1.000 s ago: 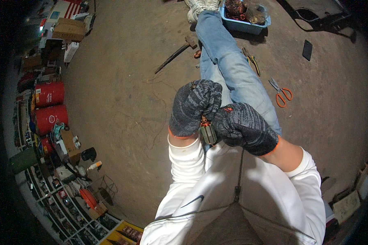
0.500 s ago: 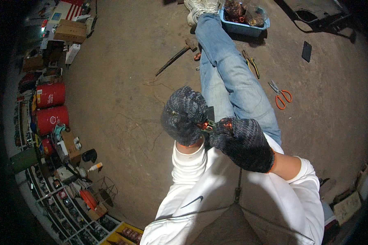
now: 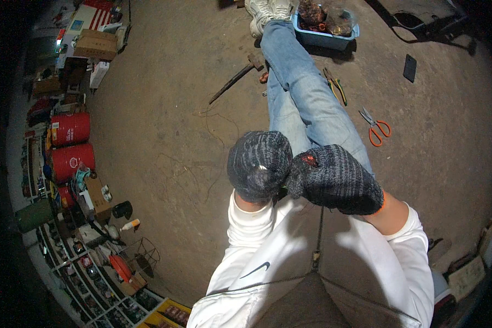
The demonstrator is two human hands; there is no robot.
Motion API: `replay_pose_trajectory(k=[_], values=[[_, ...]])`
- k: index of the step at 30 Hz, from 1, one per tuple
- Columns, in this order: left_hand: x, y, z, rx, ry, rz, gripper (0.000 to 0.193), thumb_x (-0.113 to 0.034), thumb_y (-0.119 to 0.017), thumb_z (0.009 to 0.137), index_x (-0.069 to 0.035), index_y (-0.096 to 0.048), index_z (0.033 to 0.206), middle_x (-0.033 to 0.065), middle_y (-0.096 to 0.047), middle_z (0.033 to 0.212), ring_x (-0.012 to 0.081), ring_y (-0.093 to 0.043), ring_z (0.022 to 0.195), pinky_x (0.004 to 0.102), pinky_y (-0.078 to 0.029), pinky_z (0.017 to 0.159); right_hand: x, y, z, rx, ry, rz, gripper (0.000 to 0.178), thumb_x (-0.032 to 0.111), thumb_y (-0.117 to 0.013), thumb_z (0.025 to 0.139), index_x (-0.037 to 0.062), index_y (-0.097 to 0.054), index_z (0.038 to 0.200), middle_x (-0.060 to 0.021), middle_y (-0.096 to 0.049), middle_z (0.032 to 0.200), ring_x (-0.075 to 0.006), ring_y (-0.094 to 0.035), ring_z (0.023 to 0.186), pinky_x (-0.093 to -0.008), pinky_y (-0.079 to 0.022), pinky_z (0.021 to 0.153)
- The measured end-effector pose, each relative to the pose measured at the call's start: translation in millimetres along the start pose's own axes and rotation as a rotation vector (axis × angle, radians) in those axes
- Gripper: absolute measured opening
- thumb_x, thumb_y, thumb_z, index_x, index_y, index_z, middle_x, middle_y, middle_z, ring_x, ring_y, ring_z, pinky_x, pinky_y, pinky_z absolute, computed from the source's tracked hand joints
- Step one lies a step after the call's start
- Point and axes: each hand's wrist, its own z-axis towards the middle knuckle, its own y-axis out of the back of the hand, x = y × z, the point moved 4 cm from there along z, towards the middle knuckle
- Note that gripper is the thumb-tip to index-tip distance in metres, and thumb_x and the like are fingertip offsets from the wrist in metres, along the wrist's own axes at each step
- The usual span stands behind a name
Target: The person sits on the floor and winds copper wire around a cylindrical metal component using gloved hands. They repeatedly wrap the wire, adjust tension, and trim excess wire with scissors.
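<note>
My gloved left hand (image 3: 258, 165) is closed above my lap, fingers curled round a small part wound with copper wire that it now mostly hides. Against it presses my gloved right hand (image 3: 339, 179), also closed. A tuft of reddish copper wire (image 3: 310, 159) shows at the top of the right glove. Only a dark sliver with a trace of green appears in the gap between the hands. Both gloves are dark grey knit, and an orange cuff shows on the right one.
My crossed legs in jeans (image 3: 300, 82) stretch ahead. On the floor lie a hammer (image 3: 235, 79), pliers (image 3: 335, 86), orange-handled scissors (image 3: 375, 127) and a phone (image 3: 410, 68). A blue basin (image 3: 325, 39) holds copper scrap. Red drums (image 3: 72, 162) and shelving stand left.
My left hand has moved right and slightly down, and my right hand has shifted right and turned. The copper-wound part that showed between them is now almost covered.
</note>
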Motion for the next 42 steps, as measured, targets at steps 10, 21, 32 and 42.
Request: replay_pose_trajectory(k=[10,21,32,42], values=[[5.5,-19.7,49.5,-0.149,0.364,-0.512,0.023,-0.013,-0.048,0.088,0.001,-0.058,0.074,0.0086,-0.058,0.070,0.0167,-0.054,0.060,0.0294,-0.042,0.054,8.7,-17.4,-7.3,-0.103,-0.165,-0.457,0.013,0.016,-0.061,0.073,0.0061,-0.059,0.081,-0.0072,-0.056,0.068,-0.0223,-0.051,0.054,-0.0357,-0.040,0.047],[-3.2,-17.9,52.4,-0.149,0.418,-0.554,0.011,-0.010,-0.061,0.079,0.001,-0.059,0.077,0.0057,-0.056,0.063,0.0129,-0.051,0.055,0.0252,-0.042,0.052,-8.4,-13.4,-2.4,-0.124,-0.085,0.015,0.012,0.014,-0.058,0.078,0.0064,-0.061,0.086,-0.0083,-0.061,0.074,-0.0236,-0.060,0.064,-0.0342,-0.047,0.054],[64.7,-3.6,44.9,-0.664,0.823,-1.133,0.019,-0.017,-0.053,0.089,-0.008,-0.053,0.072,0.0027,-0.049,0.061,0.0133,-0.050,0.058,0.0264,-0.040,0.047,-17.5,-57.0,-37.3,0.267,-0.480,0.172,0.023,0.019,-0.044,0.087,0.0081,-0.053,0.106,-0.0098,-0.056,0.093,-0.0228,-0.056,0.078,-0.0340,-0.045,0.072],[62.6,-13.4,42.0,-0.189,0.829,-1.478,0.030,-0.026,-0.044,0.093,-0.014,-0.042,0.067,-0.0007,-0.037,0.055,0.0118,-0.036,0.044,0.0257,-0.031,0.040,-28.8,31.3,-31.8,-0.045,-0.609,-0.057,0.013,0.015,-0.066,0.069,0.0029,-0.063,0.072,-0.0109,-0.059,0.062,-0.0232,-0.058,0.054,-0.0334,-0.045,0.053]])
